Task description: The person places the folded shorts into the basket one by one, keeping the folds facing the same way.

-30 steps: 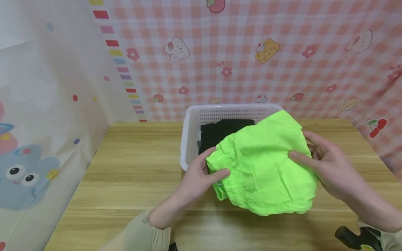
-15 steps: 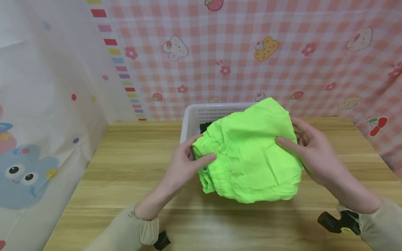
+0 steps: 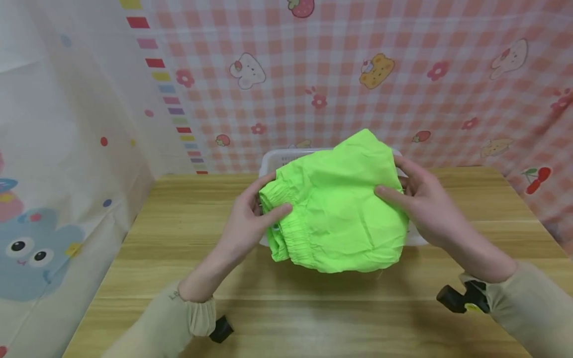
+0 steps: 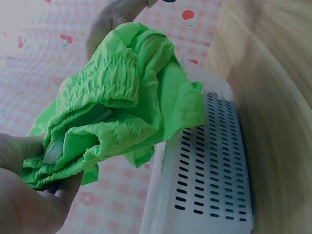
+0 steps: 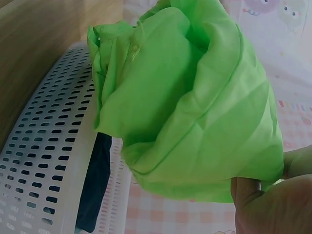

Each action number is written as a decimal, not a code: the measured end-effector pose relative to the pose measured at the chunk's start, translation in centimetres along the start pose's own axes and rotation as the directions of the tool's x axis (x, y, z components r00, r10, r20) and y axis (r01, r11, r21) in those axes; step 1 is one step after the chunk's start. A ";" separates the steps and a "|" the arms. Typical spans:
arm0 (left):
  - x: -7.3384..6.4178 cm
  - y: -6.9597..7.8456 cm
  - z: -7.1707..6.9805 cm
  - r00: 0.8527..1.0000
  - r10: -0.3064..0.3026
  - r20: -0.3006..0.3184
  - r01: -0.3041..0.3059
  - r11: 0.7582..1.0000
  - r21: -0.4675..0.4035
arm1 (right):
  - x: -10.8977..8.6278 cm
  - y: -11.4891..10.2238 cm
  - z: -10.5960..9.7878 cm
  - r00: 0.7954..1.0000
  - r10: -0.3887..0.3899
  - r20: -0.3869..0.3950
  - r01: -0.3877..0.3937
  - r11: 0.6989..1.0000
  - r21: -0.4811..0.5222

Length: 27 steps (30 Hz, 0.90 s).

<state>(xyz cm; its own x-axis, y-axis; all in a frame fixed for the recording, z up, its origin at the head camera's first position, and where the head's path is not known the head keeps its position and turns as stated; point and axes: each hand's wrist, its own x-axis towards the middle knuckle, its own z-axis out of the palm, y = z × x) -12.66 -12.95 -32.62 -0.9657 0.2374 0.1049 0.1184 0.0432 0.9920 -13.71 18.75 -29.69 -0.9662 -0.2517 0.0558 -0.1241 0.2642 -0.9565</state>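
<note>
Folded neon-green shorts (image 3: 344, 209) with a gathered elastic waistband hang above the white basket (image 4: 207, 165). My left hand (image 3: 241, 223) pinches the waistband end, thumb on top and fingers underneath. At the opposite edge, my right hand (image 3: 431, 206) grips the folded cloth between thumb and fingers. In the left wrist view the waistband opening shows, with a pale tag inside. Dark folded cloth (image 5: 95, 185) lies in the basket in the right wrist view; the shorts hide it in the head view.
The basket stands on a wood-grain table (image 3: 192, 238) near its back edge. Behind hangs a pink checked curtain (image 3: 286, 84), with a white printed sheet (image 3: 80, 124) at the left. Black wrist devices (image 3: 463, 298) sit below both sleeves.
Both hands have carried the shorts left and away from the body, over the basket. The black cloth and most of the basket are now covered in the head view.
</note>
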 end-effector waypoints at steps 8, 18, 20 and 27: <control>0.6 0.1 -0.7 1.000 -0.010 -0.008 0.010 0.999 0.045 | 0.8 -0.3 0.5 0.999 0.032 0.003 -0.032 0.998 -0.058; 2.6 0.5 -1.5 0.999 -0.051 -0.001 0.050 0.977 0.205 | 2.9 -0.4 0.4 0.997 0.067 0.029 -0.062 0.986 -0.155; 3.0 0.7 -1.7 0.998 -0.067 0.003 0.065 0.969 0.240 | 3.4 -0.4 0.2 0.996 0.074 0.045 -0.064 0.981 -0.182; 4.9 1.1 -1.9 0.995 -0.081 0.050 0.057 0.930 0.364 | 4.9 -0.6 -0.3 0.990 0.117 0.084 -0.093 0.964 -0.248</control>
<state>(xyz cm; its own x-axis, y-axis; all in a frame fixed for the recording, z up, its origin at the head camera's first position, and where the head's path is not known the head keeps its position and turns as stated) -17.72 -13.54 -30.85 -0.9594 0.2814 0.0210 0.1390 0.4066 0.9029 -18.43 17.65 -28.79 -0.9516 -0.2967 -0.0808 -0.0860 0.5091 -0.8564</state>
